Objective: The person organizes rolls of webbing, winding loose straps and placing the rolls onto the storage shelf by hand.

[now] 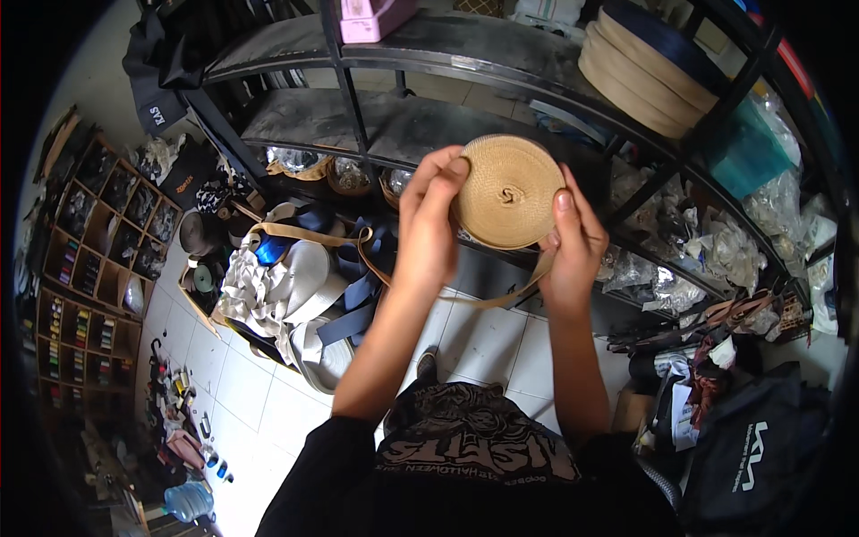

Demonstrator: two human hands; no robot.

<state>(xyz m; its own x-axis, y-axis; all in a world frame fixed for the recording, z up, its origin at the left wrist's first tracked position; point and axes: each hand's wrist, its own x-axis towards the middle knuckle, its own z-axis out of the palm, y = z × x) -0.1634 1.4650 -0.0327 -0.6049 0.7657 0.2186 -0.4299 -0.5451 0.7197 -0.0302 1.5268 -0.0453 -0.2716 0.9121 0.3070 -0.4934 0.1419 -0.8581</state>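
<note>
Evenly wound, the tan webbing roll (508, 192) shows a flat, round, woven face with a small crumpled coil at its centre. It is up in front of the black shelf rack (438, 125), gripped at opposite rims by the left hand (431, 215) and right hand (573, 240). A loose tail (488, 302) droops below and passes behind the left forearm toward the white tape rolls (309, 268). White floor tiles (465, 345) show between the forearms; the rack's edge lies just beyond.
</note>
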